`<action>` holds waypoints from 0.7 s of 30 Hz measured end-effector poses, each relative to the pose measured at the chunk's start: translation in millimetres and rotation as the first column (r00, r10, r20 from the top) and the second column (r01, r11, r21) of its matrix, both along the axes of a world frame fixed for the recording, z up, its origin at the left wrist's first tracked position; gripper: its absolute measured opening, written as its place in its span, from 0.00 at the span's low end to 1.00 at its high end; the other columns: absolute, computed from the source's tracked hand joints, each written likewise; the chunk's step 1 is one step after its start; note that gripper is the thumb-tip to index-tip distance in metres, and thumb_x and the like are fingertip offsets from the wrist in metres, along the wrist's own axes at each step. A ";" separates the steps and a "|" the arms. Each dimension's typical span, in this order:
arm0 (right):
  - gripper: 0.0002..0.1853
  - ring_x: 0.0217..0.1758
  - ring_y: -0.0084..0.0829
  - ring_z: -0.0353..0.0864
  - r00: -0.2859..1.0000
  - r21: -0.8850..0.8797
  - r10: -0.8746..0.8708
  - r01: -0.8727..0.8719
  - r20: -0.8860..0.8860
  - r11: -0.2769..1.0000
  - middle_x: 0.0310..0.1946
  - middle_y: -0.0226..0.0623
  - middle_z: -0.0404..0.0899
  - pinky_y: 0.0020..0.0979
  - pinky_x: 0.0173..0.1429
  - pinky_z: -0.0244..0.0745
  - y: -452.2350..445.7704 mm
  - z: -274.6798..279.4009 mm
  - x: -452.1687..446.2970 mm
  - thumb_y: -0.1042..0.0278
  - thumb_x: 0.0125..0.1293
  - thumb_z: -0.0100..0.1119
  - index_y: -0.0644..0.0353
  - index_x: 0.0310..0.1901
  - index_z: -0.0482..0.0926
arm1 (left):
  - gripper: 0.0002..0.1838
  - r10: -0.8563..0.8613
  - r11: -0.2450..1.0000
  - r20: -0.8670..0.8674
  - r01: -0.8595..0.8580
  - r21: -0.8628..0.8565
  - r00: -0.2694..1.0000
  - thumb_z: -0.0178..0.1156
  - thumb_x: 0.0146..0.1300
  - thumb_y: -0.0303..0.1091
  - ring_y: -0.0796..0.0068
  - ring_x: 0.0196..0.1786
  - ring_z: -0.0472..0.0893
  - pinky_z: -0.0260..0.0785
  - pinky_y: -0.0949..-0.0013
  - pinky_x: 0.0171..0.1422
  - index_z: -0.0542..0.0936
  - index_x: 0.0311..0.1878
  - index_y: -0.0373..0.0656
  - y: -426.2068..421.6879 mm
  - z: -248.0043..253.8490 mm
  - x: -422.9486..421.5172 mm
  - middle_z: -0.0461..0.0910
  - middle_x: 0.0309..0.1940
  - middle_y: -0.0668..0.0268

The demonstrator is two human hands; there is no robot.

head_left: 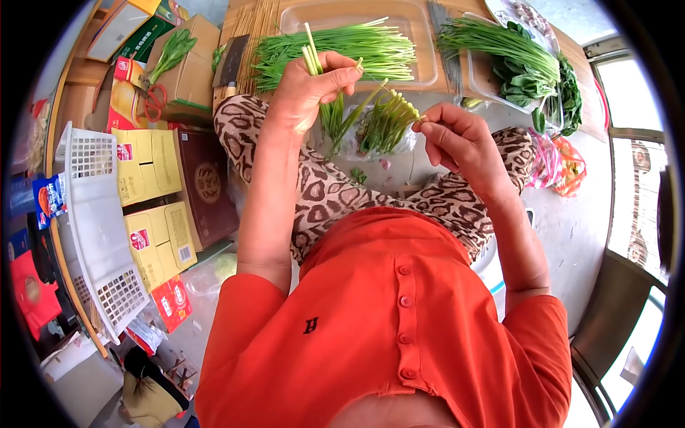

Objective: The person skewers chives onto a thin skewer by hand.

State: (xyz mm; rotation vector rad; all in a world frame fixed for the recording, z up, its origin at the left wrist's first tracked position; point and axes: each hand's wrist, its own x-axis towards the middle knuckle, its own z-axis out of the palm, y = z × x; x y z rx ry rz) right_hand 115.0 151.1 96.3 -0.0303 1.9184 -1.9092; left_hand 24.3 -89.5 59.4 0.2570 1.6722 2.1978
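Note:
My left hand [317, 89] is closed around a few green chive stalks [311, 57], whose pale ends stick up above the fist and whose leaves hang below it. Lower right of it, my right hand [457, 139] pinches one end of a thin skewer. Along that skewer hangs a row of chives [389, 118], pale ends lined up at the top and leaves drooping. Most of the skewer itself is hidden. On the table in front of both hands lies a large pile of chives [332, 53], partly over a clear plastic tray [428, 53].
Bamboo skewers [260, 28] and a cleaver [232, 63] lie left of the pile; metal skewers [445, 53] lie to its right. Farther right, a tub [489, 82] holds more greens. Cardboard boxes [148, 167] and a white plastic basket [96, 221] stand at left.

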 end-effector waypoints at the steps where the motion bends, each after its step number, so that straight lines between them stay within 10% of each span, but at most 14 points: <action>1: 0.08 0.15 0.10 0.56 1.000 0.002 -0.001 0.001 -0.004 1.000 0.16 0.24 0.69 0.14 0.19 0.48 0.1 -0.4 -0.4 0.69 0.70 0.50 0.63 0.40 0.76 | 0.06 -0.009 1.000 0.015 0.009 0.004 1.000 0.64 0.56 0.27 0.83 0.28 0.76 0.57 0.84 0.23 0.81 0.37 0.36 -0.1 0.1 0.3 0.79 0.27 0.67; 9: 0.07 0.16 0.11 0.62 1.000 0.004 0.009 -0.009 -0.024 1.000 0.16 0.24 0.70 0.17 0.21 0.52 -9.6 -0.5 -9.5 0.68 0.69 0.51 0.63 0.37 0.75 | 0.06 -0.066 0.995 0.061 0.070 -0.076 0.996 0.65 0.56 0.28 0.84 0.27 0.74 0.54 0.84 0.24 0.81 0.36 0.37 10.2 -3.8 5.6 0.78 0.27 0.69; 14: 0.08 0.14 0.12 0.58 0.999 0.018 -0.051 0.050 0.003 0.999 0.16 0.25 0.69 0.16 0.18 0.50 -2.4 -13.8 -17.6 0.68 0.70 0.50 0.63 0.39 0.77 | 0.29 0.053 0.976 -0.194 -0.093 -0.197 0.979 0.41 0.71 0.57 0.86 0.25 0.71 0.55 0.82 0.25 0.75 0.53 0.39 23.7 -6.2 9.0 0.76 0.36 0.69; 21: 0.10 0.15 0.13 0.58 0.955 -0.147 -0.293 0.296 0.042 0.944 0.17 0.25 0.68 0.16 0.19 0.50 3.0 -10.5 -27.3 0.64 0.69 0.52 0.62 0.42 0.76 | 0.24 -0.122 0.968 -0.116 0.092 -0.235 0.986 0.43 0.72 0.51 0.87 0.19 0.67 0.56 0.83 0.22 0.77 0.44 0.39 28.4 -10.1 8.1 0.73 0.23 0.71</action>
